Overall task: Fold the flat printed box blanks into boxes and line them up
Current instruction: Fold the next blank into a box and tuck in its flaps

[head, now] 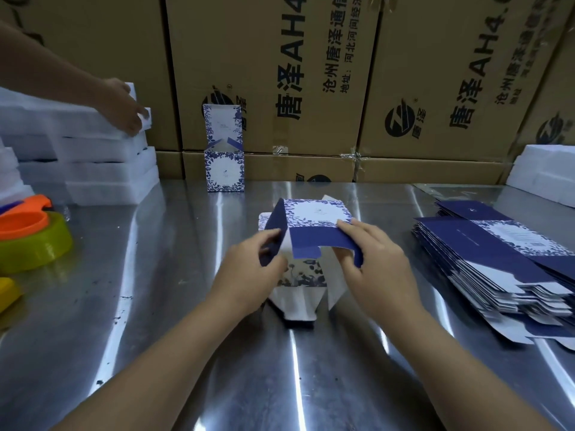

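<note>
Steel tabletop (pixel 174 306) carried the half-formed box (pixel 314 219) at centre, just ahead of me. My left hand (pixel 249 269) fingers pinched its dark side flap; right hand (pixel 376 269) fingers gripped the blue front flap's right corner. Stack of flat blanks (pixel 497 262) sat to the right. One finished box (pixel 224 172), lid up, stood farther back by the cartons (pixel 311 73).

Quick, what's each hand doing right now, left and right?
Left hand: closed, pinching the left flap of the half-folded box.
Right hand: closed, gripping that box's blue front panel.
</note>
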